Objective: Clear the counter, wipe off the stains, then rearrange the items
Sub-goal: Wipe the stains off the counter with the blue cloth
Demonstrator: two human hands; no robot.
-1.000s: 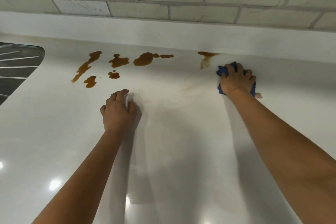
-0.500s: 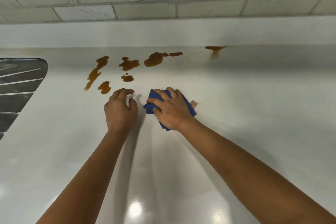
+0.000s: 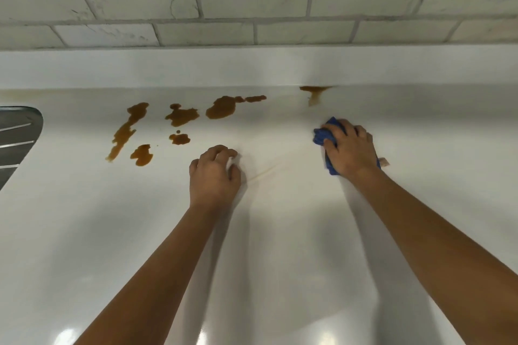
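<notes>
Several brown stains (image 3: pixel 221 107) lie across the back of the white counter (image 3: pixel 280 246), with one more stain (image 3: pixel 315 92) at the foot of the backsplash. My right hand (image 3: pixel 349 147) grips a bunched blue cloth (image 3: pixel 322 136) and presses it on the counter just below that right-hand stain. My left hand (image 3: pixel 214 175) rests on the counter with its fingers curled, holding nothing, to the right of the lower stains. A faint brownish streak (image 3: pixel 263 172) shows between the two hands.
A steel sink drainboard (image 3: pixel 16 134) sits at the left edge. A low white upstand (image 3: pixel 252 67) and a grey tiled wall (image 3: pixel 252 0) close off the back of the counter.
My right hand swept the cloth from the right-hand stain left to beside my left hand, then back out to the right. My left hand stayed in place.
</notes>
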